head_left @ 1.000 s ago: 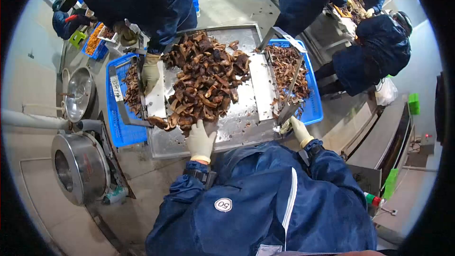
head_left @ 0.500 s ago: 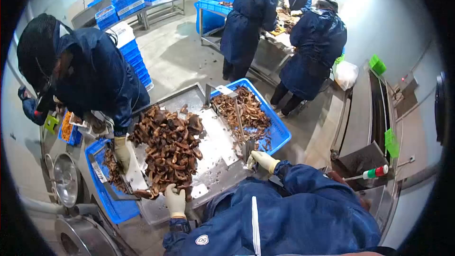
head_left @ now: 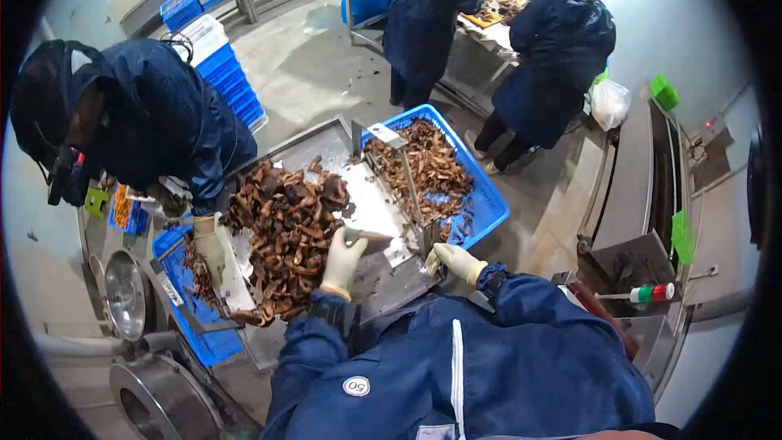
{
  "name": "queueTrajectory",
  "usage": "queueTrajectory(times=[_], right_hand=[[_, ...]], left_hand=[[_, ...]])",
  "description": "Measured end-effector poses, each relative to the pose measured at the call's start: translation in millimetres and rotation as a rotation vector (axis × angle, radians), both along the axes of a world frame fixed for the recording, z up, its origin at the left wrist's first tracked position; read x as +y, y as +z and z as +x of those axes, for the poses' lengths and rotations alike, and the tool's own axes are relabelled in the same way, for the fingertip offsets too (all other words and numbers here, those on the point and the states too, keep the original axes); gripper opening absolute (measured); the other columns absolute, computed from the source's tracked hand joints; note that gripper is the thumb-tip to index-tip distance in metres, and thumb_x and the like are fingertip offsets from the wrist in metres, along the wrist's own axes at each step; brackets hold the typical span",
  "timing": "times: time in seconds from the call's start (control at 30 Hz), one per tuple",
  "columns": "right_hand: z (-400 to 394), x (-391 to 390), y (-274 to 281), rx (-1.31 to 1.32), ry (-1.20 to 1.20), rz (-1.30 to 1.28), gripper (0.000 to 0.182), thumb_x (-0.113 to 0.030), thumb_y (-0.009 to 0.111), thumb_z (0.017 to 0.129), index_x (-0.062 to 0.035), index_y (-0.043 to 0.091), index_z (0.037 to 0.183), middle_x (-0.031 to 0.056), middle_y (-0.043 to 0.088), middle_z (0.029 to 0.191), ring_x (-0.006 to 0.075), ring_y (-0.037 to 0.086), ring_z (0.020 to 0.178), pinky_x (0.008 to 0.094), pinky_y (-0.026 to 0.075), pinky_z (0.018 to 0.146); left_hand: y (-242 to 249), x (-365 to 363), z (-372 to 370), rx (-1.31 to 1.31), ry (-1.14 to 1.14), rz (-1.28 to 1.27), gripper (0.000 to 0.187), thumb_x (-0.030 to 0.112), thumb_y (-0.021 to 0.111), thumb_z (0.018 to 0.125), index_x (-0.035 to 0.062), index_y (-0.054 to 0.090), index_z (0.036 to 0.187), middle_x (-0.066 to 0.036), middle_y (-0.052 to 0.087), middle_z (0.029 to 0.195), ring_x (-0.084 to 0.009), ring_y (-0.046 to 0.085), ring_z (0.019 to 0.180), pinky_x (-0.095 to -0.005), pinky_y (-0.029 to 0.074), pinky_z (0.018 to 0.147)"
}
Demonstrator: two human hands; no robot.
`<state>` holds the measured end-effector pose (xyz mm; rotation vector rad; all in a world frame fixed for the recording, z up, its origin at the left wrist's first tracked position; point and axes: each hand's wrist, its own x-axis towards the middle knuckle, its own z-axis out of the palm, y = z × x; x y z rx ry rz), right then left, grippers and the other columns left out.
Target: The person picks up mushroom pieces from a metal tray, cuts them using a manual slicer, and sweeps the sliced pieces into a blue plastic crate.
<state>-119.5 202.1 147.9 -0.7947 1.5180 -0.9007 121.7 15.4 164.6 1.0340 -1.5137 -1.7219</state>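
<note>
My left hand [head_left: 344, 262], in a pale glove, is over the metal tray [head_left: 391, 283], right of a heap of dark brown pieces [head_left: 281, 232]. Its fingers are closed on a slim brown piece [head_left: 373, 236] pointing right over a white board [head_left: 376, 200]. My gloved right hand [head_left: 458, 262] is closed at the tray's right edge, beside the lower end of an upright metal plate [head_left: 427, 238]; what its fingertips hold is too small to make out. Beyond it is a blue basket [head_left: 494, 210] of thinner brown strips [head_left: 428, 165].
A co-worker [head_left: 155, 106] leans in from the left, a gloved hand [head_left: 209, 251] over another blue basket [head_left: 189, 322]. Several people stand around a back table [head_left: 468, 73]. Stacked blue crates [head_left: 228, 85] are behind left; a red-green lamp [head_left: 652, 293] is at right.
My left hand has moved up and right from the tray's near edge and now has a brown piece in it. My right hand stays by the metal plate. The view has shifted slightly.
</note>
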Motion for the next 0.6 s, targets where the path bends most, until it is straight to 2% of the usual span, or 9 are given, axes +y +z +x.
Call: queueTrajectory(times=[0.07, 0.1, 0.23, 0.27, 0.33, 0.43, 0.53, 0.57, 0.6], right_hand=[[0.8, 1.7, -0.8, -0.020, -0.022, 0.004, 0.050, -0.038, 0.037, 0.106, 0.0022, 0.066, 0.096, 0.0118, 0.070, 0.081, 0.0206, 0.067, 0.077, 0.0340, 0.053, 0.077], [1.5, 1.9, 6.4, -0.004, -0.012, 0.018, 0.050, -0.038, 0.037, 0.106, 0.0019, 0.066, 0.096, 0.0116, 0.070, 0.081, 0.0203, 0.067, 0.076, 0.0338, 0.053, 0.077], [0.2, -1.5, 24.4, -0.010, -0.002, 0.032, 0.049, -0.038, 0.040, 0.106, 0.0012, 0.066, 0.093, 0.0113, 0.070, 0.082, 0.0194, 0.066, 0.075, 0.0334, 0.052, 0.076], [-1.1, -2.7, 24.3, -0.030, -0.005, 0.023, 0.048, -0.037, 0.040, 0.106, 0.0011, 0.066, 0.092, 0.0113, 0.070, 0.082, 0.0193, 0.066, 0.074, 0.0335, 0.052, 0.076], [-1.4, -5.5, 28.4, -0.076, -0.024, 0.032, 0.046, -0.036, 0.043, 0.106, 0.0009, 0.066, 0.089, 0.0109, 0.069, 0.081, 0.0185, 0.064, 0.071, 0.0329, 0.052, 0.072], [-1.2, -8.5, 35.4, -0.125, -0.039, 0.022, 0.046, -0.035, 0.044, 0.106, 0.0015, 0.066, 0.090, 0.0097, 0.068, 0.080, 0.0166, 0.061, 0.067, 0.0310, 0.051, 0.067], [0.2, -13.7, 47.8, -0.086, -0.053, 0.025, 0.043, -0.032, 0.045, 0.106, 0.0012, 0.066, 0.090, 0.0091, 0.068, 0.080, 0.0151, 0.060, 0.066, 0.0302, 0.050, 0.067], [1.3, -16.9, 59.8, -0.059, -0.050, 0.025, 0.038, -0.029, 0.046, 0.105, 0.0002, 0.066, 0.090, 0.0076, 0.066, 0.078, 0.0125, 0.057, 0.064, 0.0282, 0.048, 0.064], [3.3, -22.4, 77.0, -0.050, -0.056, -0.002, 0.037, -0.029, 0.046, 0.105, 0.0001, 0.065, 0.091, 0.0072, 0.066, 0.077, 0.0122, 0.056, 0.063, 0.0275, 0.048, 0.062]], left_hand=[[-46.3, -11.6, -43.2, 0.049, 0.009, 0.095, 0.030, 0.005, 0.068, 0.087, -0.0015, 0.060, 0.115, -0.008, 0.066, 0.103, -0.0155, 0.062, 0.093, -0.0285, 0.051, 0.086], [-30.4, -13.8, -61.6, -0.040, 0.018, 0.213, 0.030, 0.006, 0.069, 0.087, -0.0012, 0.061, 0.114, -0.008, 0.068, 0.101, -0.0161, 0.064, 0.091, -0.0289, 0.052, 0.084], [-92.8, -38.7, -109.3, -0.261, -0.027, -0.020, 0.030, 0.008, 0.072, 0.082, 0.0000, 0.066, 0.111, -0.009, 0.071, 0.096, -0.0178, 0.067, 0.088, -0.0307, 0.054, 0.083], [-135.1, -48.9, -118.4, -0.367, 0.009, -0.164, 0.037, 0.008, 0.073, 0.080, -0.0005, 0.065, 0.116, -0.011, 0.071, 0.101, -0.0185, 0.067, 0.089, -0.0314, 0.054, 0.085], [-125.2, -48.0, -121.1, -0.081, 0.049, -0.006, 0.047, 0.010, 0.074, 0.080, -0.0026, 0.061, 0.123, -0.013, 0.069, 0.110, -0.0188, 0.066, 0.094, -0.0319, 0.053, 0.087], [-109.7, -34.6, -109.9, -0.238, 0.252, -0.066, 0.054, 0.012, 0.075, 0.080, -0.0047, 0.056, 0.127, -0.016, 0.066, 0.118, -0.0204, 0.065, 0.099, -0.0327, 0.052, 0.090], [-101.4, -11.3, -106.0, -0.259, 0.180, 0.044, 0.057, 0.012, 0.076, 0.080, -0.0054, 0.054, 0.130, -0.018, 0.065, 0.121, -0.0229, 0.064, 0.102, -0.0336, 0.051, 0.091], [-136.7, -6.2, -111.9, -0.363, 0.207, -0.181, 0.055, 0.013, 0.076, 0.080, -0.0049, 0.056, 0.128, -0.017, 0.066, 0.118, -0.0246, 0.064, 0.101, -0.0336, 0.051, 0.091], [-95.8, 0.5, -115.3, -0.347, 0.224, -0.078, 0.051, 0.014, 0.076, 0.080, -0.0037, 0.059, 0.124, -0.016, 0.068, 0.111, -0.0242, 0.065, 0.099, -0.0332, 0.051, 0.090]])
